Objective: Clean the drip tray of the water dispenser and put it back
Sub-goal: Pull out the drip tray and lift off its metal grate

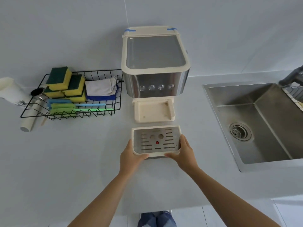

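Both hands are on the drip tray (157, 141), one at each near corner. The left hand (131, 157) curls around the left side, thumb hooked over the front rim, fingers tucked out of sight beneath. The right hand (183, 153) mirrors it on the right side, thumb laid along the front edge, fingers wrapped under. Each hand is closed just enough to grip the tray's cream frame.

The tray sits out in front of the water dispenser (155, 63), clear of its base, level, with the slotted metal grille facing up and a small red dot in the middle of it. I cannot tell whether it rests on the counter (65, 161) or is held just above it. Between tray and machine, the cream base slot (154, 112) lies open and bare.

The dispenser shows four round buttons across its steel front and blue tape strips at its top back corners. Off to the left, a black wire basket (72, 110) holds yellow-and-green sponges (65, 82), folded cloths (101, 89) in grey and blue, and long-handled brushes (78, 108) in blue and green. A white cup (11, 90) stands at the far left. To the right, well apart, is the steel sink (262, 122) with its drain. Faint marking on the grille is too small to read.
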{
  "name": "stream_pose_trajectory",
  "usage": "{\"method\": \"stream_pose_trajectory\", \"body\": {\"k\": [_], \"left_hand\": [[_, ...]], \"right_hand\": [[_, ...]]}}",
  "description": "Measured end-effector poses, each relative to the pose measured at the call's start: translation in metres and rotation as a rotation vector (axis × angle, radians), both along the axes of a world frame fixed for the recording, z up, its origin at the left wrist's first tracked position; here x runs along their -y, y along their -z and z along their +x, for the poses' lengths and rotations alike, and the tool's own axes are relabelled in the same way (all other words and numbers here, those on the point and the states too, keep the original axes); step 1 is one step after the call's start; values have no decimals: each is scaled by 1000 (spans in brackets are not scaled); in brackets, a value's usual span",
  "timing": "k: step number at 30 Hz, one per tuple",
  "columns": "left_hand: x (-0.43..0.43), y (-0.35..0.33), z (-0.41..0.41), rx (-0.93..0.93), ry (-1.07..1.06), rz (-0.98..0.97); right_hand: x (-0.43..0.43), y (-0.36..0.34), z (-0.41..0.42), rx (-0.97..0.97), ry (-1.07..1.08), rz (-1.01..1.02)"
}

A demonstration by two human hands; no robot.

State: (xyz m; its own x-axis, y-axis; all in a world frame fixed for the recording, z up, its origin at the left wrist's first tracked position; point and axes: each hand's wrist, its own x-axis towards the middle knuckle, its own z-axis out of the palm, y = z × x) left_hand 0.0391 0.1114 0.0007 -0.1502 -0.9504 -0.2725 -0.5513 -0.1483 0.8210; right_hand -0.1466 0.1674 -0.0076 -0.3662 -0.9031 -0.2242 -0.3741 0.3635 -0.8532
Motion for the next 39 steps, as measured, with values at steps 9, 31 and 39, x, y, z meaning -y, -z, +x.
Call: {"method": "stream_pose_trajectory", "body": {"k": [9, 31, 39], "left_hand": [[-42, 8, 20, -25, 37, 15], [-11, -6, 11, 574, 736, -194], [-5, -1, 3, 634, 813, -170]], "right_hand": [[-49, 6, 22, -16, 16, -4], [-21, -5, -2, -511, -576, 84], [-10, -7, -7, -622, -751, 179]]}}
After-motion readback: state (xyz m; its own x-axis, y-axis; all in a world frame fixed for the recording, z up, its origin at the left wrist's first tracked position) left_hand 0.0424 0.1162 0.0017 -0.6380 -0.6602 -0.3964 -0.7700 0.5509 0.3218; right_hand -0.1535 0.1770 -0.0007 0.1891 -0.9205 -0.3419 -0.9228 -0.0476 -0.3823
